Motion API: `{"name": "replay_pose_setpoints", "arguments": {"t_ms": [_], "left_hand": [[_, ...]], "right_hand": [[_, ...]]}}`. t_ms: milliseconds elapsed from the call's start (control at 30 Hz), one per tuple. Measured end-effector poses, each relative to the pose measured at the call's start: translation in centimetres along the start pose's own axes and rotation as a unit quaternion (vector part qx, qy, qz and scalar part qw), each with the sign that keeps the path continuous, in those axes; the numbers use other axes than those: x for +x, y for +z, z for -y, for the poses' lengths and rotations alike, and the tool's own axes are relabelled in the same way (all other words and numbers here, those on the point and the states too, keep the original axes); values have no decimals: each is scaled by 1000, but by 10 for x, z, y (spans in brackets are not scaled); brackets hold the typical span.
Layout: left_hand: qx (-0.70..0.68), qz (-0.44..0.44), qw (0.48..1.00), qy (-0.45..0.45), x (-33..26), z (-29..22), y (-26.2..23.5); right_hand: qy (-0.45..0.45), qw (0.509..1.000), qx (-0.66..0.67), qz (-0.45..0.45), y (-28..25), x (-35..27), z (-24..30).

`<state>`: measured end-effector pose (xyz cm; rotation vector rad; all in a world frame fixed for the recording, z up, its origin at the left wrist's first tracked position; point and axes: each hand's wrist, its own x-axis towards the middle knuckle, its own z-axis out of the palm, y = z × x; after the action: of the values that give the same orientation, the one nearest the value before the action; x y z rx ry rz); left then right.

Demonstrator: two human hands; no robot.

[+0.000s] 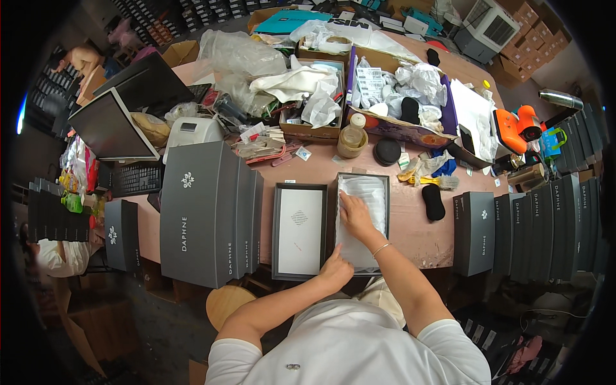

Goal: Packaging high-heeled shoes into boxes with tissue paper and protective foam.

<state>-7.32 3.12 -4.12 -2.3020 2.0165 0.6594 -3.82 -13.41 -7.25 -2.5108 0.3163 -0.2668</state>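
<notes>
An open dark grey shoe box [387,221] stands before me on the table, with white wrapping paper [369,192] filling it. My right hand [357,217] lies on the paper near the box's left wall, fingers stretched out and open. At the near left corner of the same box is my left hand [336,272], its index finger extended along the wall and the other fingers partly curled. Just to the left lies a box lid [298,231], its white inner side facing up. The contents beneath the paper are hidden.
Stacked grey boxes [192,212] stand to the left, and a row of similar boxes [475,234] to the right. Beyond are a jar [352,138], a black round container [387,152], a yellow brush [433,182], a carton of crumpled paper [401,125] and a monitor [114,125].
</notes>
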Motion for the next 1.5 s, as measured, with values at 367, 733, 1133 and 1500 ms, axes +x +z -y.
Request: {"name": "replay_pose_setpoints", "arguments": {"t_ms": [367, 733, 1133, 1500], "left_hand": [[-203, -10, 978, -43, 25, -4, 39], [-427, -113, 842, -311, -36, 50, 59], [-908, -152, 390, -3, -98, 5, -76], [-654, -215, 691, -220, 26, 74, 14]], "right_hand": [[13, 909, -374, 184, 10, 48, 15], [-57, 959, -268, 77, -14, -74, 43], [215, 917, 334, -13, -134, -110, 28], [369, 921, 128, -1, -79, -58, -24]]}}
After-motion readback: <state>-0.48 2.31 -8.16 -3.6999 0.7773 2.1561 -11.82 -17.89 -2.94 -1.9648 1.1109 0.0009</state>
